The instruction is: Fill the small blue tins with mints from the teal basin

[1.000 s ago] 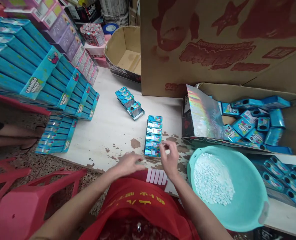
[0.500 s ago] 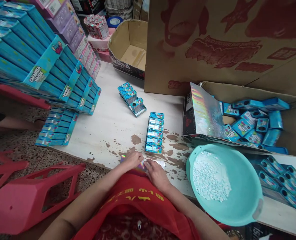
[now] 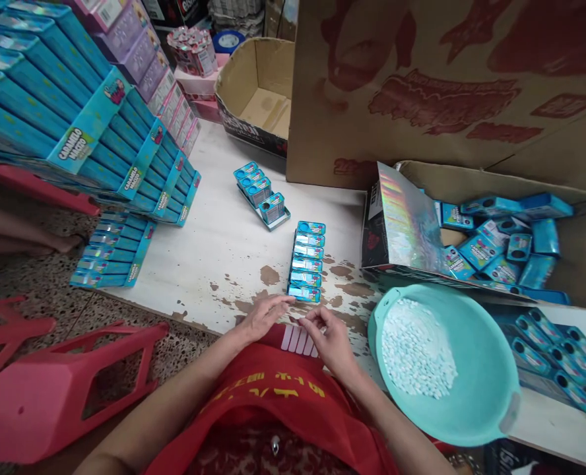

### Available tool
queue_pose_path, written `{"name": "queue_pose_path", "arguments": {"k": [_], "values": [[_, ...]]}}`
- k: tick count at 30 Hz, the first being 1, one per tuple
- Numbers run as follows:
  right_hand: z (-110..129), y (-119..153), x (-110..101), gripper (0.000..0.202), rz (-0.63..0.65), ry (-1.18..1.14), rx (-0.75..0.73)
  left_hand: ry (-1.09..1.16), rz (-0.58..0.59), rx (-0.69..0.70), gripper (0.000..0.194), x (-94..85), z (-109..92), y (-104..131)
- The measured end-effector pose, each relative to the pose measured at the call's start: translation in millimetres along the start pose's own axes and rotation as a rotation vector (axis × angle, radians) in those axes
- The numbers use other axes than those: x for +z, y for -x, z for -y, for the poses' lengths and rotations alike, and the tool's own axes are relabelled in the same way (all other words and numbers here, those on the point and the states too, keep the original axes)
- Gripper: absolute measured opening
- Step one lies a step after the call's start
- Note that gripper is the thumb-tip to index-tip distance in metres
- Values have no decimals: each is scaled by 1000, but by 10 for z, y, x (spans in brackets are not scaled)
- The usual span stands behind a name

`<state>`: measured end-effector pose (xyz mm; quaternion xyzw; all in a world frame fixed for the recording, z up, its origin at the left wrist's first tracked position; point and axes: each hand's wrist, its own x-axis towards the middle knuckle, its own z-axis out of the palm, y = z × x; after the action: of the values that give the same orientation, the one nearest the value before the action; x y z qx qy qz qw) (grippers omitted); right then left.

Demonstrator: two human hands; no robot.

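Note:
My left hand [image 3: 264, 316] has its fingers stretched out, palm down, just below a row of small blue boxes [image 3: 307, 265] at the table's front edge. To its right, my right hand [image 3: 326, 332] is pinched; whatever lies between the fingertips is too small to make out. Beneath and between the hands is a dark red sheet with white stripes [image 3: 297, 340], partly covered by my right hand. Farther back lies a tray [image 3: 279, 221] with several blue boxes in it.
A turquoise basin [image 3: 481, 356] of small white pieces stands at the right. Behind it, an open carton [image 3: 583, 264] holds blue boxes. Blue display packs [image 3: 90, 142] are stacked at the left. A large cardboard box [image 3: 332, 132] stands at the back; a pink stool [image 3: 40, 402] is lower left.
My hands have moved apart, and my left hand has opened out. The striped sheet now shows where a shiny purple piece was. At the far left, a person's leg shows more.

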<state>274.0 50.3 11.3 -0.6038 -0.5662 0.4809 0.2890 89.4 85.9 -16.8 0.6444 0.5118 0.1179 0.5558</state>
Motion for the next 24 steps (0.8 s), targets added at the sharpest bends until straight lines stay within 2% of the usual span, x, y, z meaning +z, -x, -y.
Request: {"name": "queue_pose_path", "arguments": {"k": [2,4,7,11,15,18,21,24], "values": [[87,-77,-62,22,-23,-92,32,181,25,46,34,-29,-103,21],[122,-176,-82,23,-68,-142,50,219,58,-8,25,-58,-175,-16],[96,-400,-49,22,-218,-127,55,248,61,-74,28,-165,-229,-180],[32,-879,-3,19,-418,-55,22,175,35,-46,18,-512,-308,-574],[25,-1453,-41,14,-521,-34,35,91,-18,76,15,-935,-456,-1075],[28,-1809,-72,11,-568,-21,56,37,-37,66,12,-1126,-545,-1402],[-14,-2037,-50,11,-596,-16,92,18,-72,25,11,-1150,-532,-1635],[-105,-2144,-5,12,-605,-25,143,25,-113,-42,10,-1072,-406,-1769]]}}
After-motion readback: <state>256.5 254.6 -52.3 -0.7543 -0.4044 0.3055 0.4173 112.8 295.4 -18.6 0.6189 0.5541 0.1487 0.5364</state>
